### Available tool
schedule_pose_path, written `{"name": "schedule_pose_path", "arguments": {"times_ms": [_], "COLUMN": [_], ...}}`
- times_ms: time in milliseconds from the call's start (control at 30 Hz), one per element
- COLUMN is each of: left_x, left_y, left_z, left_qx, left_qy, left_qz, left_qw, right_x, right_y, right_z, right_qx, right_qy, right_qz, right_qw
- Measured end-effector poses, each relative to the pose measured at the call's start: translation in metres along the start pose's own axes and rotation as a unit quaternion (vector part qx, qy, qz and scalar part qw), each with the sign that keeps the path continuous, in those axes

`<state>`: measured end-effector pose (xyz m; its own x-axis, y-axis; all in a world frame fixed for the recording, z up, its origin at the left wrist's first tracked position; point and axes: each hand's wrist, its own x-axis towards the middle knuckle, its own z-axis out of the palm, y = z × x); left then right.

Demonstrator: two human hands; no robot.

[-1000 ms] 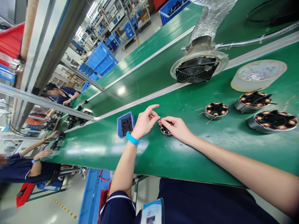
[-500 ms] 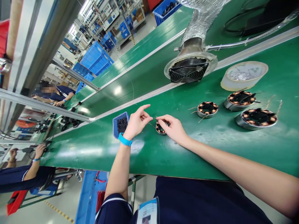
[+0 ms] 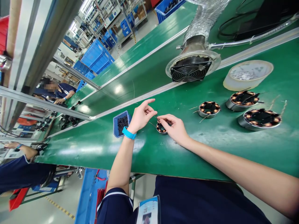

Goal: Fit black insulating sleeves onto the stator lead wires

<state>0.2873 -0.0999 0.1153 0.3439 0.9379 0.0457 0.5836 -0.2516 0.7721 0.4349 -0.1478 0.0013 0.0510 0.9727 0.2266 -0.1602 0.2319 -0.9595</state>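
**Two hands meet at a thin strand above a copper-wound ring**

The left hand's (image 3: 143,116) grip is a pinch, thumb against fingers on a thin dark strand (image 3: 157,116), its index finger stretched out straight. The right hand (image 3: 174,127) curls over a copper-wound ring (image 3: 160,128), fingertips bent in at the strand's lower end; whether that grip closes on strand or ring cannot be told. The ring rests on the green worktop (image 3: 98,152), partly hidden by the right hand. Just beside the left wrist, with its blue band (image 3: 129,133), stands a blue bin (image 3: 115,128) of small black pieces (image 3: 122,122). Well to the right of both hands sit a similar ring (image 3: 210,114) and two larger rings (image 3: 259,125), near a translucent tub (image 3: 243,84). Behind them a black fan (image 3: 190,72) hangs under a foil duct (image 3: 202,23).
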Motion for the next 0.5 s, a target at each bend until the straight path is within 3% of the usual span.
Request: {"name": "schedule_pose_path", "arguments": {"times_ms": [500], "left_x": [0.0017], "left_y": [0.0017], "left_z": [-0.0012], "left_qx": [-0.024], "left_qy": [0.001], "left_qz": [-0.005], "left_qw": [1.0], "right_x": [0.0001], "right_y": [-0.004], "right_z": [-0.0006], "right_qx": [-0.007], "right_qy": [-0.002], "right_qz": [0.008], "right_qw": [1.0]}}
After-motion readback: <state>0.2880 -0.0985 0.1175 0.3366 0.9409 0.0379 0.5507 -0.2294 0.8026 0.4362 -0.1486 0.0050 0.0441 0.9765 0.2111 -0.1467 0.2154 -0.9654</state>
